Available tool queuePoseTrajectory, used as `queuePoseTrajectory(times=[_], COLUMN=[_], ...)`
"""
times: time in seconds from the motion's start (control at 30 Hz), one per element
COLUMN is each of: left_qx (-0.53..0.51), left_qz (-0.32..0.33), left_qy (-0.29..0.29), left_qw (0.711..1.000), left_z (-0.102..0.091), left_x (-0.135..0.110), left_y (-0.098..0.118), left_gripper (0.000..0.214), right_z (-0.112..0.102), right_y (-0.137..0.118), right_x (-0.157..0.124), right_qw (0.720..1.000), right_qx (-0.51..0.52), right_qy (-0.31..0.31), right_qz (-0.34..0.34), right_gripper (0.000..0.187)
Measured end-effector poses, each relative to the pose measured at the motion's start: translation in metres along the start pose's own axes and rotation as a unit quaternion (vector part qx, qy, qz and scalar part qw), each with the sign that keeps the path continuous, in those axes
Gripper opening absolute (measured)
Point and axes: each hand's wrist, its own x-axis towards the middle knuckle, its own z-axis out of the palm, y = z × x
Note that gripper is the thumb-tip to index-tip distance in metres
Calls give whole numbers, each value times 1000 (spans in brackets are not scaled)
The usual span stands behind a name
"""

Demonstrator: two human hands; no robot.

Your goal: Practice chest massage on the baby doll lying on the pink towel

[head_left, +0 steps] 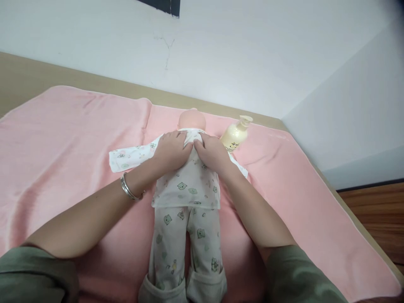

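Observation:
A baby doll (187, 198) in white printed pyjamas lies lengthwise on a pink towel (63, 143), its bare head (191, 119) pointing away from me. My left hand (172, 150) rests palm down on the doll's upper body, left of the middle, fingers laid flat toward the neck. My right hand (212, 152) lies the same way just right of it, thumbs close together. Both hands press on the shirt near the collar and hold nothing. A silver bangle (129, 189) sits on my left wrist.
A cream pump bottle (235, 135) lies on the towel just right of the doll's head, close to my right hand. The towel covers a beige surface (19, 75) against a white wall. A wooden floor (378, 214) shows at the right.

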Motion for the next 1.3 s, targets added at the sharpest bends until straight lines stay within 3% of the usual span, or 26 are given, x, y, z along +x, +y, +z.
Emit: queuePoseTrajectory(times=[0.17, 0.43, 0.7, 1.3], left_qx=[10, -7, -19, -59], left_qz=[72, -20, -21, -16], left_qy=[22, 8, 45, 92], left_qw=[997, 1000, 999, 994], left_z=[1, 4, 12, 20], left_x=[-8, 6, 1, 0], left_y=[8, -7, -4, -7], left_gripper=[28, 34, 48, 46], right_z=[-1, 1, -1, 4], right_y=[7, -15, 1, 1], right_x=[6, -12, 1, 2], right_qw=[1000, 991, 999, 999], right_qx=[7, -105, -19, -25], right_qy=[-11, 26, -1, 3], right_qz=[25, -80, 34, 28], right_gripper=[41, 35, 38, 45])
